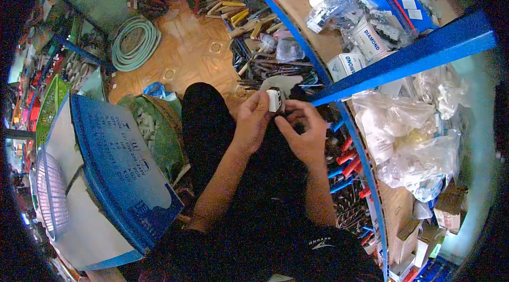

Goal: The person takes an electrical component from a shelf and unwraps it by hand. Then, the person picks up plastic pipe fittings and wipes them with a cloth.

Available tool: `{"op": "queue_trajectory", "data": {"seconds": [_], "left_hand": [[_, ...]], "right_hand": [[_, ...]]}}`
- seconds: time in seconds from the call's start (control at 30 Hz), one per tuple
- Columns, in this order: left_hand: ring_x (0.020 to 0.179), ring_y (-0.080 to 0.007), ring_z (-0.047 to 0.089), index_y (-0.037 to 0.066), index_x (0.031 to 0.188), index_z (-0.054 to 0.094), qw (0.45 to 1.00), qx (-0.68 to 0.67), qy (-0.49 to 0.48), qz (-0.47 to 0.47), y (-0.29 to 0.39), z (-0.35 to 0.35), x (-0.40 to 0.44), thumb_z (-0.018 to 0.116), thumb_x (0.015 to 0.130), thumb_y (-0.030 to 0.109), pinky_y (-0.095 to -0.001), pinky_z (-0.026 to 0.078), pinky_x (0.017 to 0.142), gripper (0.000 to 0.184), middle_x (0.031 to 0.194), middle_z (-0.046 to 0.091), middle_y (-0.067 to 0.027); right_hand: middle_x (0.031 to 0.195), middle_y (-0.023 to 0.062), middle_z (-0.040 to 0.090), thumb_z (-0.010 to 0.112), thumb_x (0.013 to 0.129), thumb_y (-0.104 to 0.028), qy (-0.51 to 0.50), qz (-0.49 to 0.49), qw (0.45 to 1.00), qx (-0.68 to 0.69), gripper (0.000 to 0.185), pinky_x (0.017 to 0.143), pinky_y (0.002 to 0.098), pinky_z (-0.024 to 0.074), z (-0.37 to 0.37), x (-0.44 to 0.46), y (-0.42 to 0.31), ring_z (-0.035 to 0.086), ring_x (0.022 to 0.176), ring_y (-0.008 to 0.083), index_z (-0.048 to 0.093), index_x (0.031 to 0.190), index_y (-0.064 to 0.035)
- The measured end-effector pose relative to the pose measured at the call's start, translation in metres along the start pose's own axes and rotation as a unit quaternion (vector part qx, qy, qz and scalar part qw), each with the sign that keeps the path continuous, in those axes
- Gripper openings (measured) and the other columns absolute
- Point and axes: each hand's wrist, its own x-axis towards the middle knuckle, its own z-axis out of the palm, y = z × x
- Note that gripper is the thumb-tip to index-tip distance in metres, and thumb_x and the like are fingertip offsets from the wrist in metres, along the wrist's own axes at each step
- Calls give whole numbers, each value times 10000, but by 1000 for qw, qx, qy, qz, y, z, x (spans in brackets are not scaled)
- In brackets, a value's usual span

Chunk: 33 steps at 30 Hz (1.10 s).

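Note:
My left hand (pixel 253 124) is closed, its thumb and fingers pinching a small white block-like piece (pixel 273 100) with dark markings or openings on one face. Its exact kind is too small to make out. Close on the other side of the piece is my right hand (pixel 305 131), with bent fingers and the thumb apart from them. Whether its fingertips touch the piece I cannot tell. Both hands are above my lap, and a pale flat thing (pixel 283 83) lies just beyond them.
A big blue and white carton (pixel 122 144) stands at my left, beside a green sack (pixel 154 128) of small white pieces. On the right, a blue-edged shelf (pixel 392 197) carries plastic bags (pixel 419 149) and boxes. Wooden-handled tools (pixel 233 9) and a coiled hose (pixel 136 43) lie ahead.

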Motion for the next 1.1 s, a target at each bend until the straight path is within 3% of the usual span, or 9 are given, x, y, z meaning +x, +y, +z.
{"op": "queue_trajectory", "data": {"seconds": [0.07, 0.17, 0.27, 0.67, 0.77, 0.87, 1.0, 1.07, 1.1], "left_hand": [[1014, -157, 635, -4, 1233, 584, 1000, -18, -7, 1, -4, 7, -2, 538, 1064, 330, -320, 528, 913, 377, 1128, 648, -68], [1017, -164, 634, -13, 1238, 579, 997, -66, -37, 11, -7, 8, -4, 554, 1056, 324, -326, 526, 924, 384, 1122, 648, -70], [1026, -171, 635, -16, 1256, 567, 993, -93, -56, 33, -8, 6, -6, 565, 1051, 314, -330, 526, 928, 388, 1138, 650, -79], [1002, -162, 642, -41, 1314, 562, 995, -64, -49, 56, -15, 1, -5, 599, 1038, 247, -318, 526, 902, 401, 1115, 667, -77], [1008, -150, 635, -46, 1315, 581, 999, -16, 2, 36, -14, 3, -3, 602, 1039, 241, -308, 514, 911, 399, 1138, 669, -77], [1008, -141, 631, -34, 1274, 624, 986, 149, 55, 54, -3, 13, -6, 594, 1045, 242, -299, 502, 922, 359, 1140, 678, -70], [1039, -132, 624, -17, 1260, 649, 977, 190, 69, 61, 8, 15, -5, 580, 1052, 226, -289, 490, 936, 327, 1162, 685, -63], [1067, -143, 624, -20, 1285, 635, 972, 196, 106, 78, 17, 15, -4, 581, 1049, 201, -285, 488, 950, 328, 1195, 681, -72], [1090, -152, 624, -26, 1307, 623, 968, 197, 124, 90, 20, 11, -3, 587, 1044, 181, -286, 486, 965, 337, 1223, 675, -83]], "right_hand": [[1072, 134, 686, 849, 781, -205, -16, 103, 992, 73, 419, 872, 358, 550, 7, -5, -8, 684, 1006, 228, 698, 1145, -63], [978, 110, 697, 845, 794, -219, 30, 68, 996, 46, 420, 835, 345, 553, 11, -2, -14, 695, 913, 240, 694, 1147, -49], [976, 113, 685, 826, 816, -207, 41, -77, 993, -84, 371, 798, 347, 546, 10, 1, -19, 682, 881, 254, 690, 1118, -41], [913, 111, 648, 797, 813, -171, 43, -68, 995, -63, 310, 733, 362, 536, 14, 1, -12, 662, 807, 265, 674, 1067, -43], [934, 115, 659, 790, 814, -166, 49, -71, 995, -56, 308, 746, 346, 538, 14, 4, -7, 669, 818, 253, 674, 1070, -39], [959, 103, 671, 793, 822, -179, 51, -54, 997, -15, 324, 755, 331, 540, 14, 5, 2, 666, 819, 220, 675, 1084, -31], [1013, 76, 680, 685, 941, -173, -6, 36, 988, 148, 264, 737, 318, 531, 16, 4, 26, 648, 829, 176, 650, 1155, -23], [1048, 61, 672, 581, 1028, -162, -80, 154, 940, 292, 265, 756, 294, 526, 9, 5, 30, 638, 857, 157, 606, 1236, 0], [1071, 82, 679, 533, 1055, -229, -78, 147, 895, 413, 316, 746, 317, 534, 10, 3, 36, 651, 889, 180, 589, 1271, -6]]}}
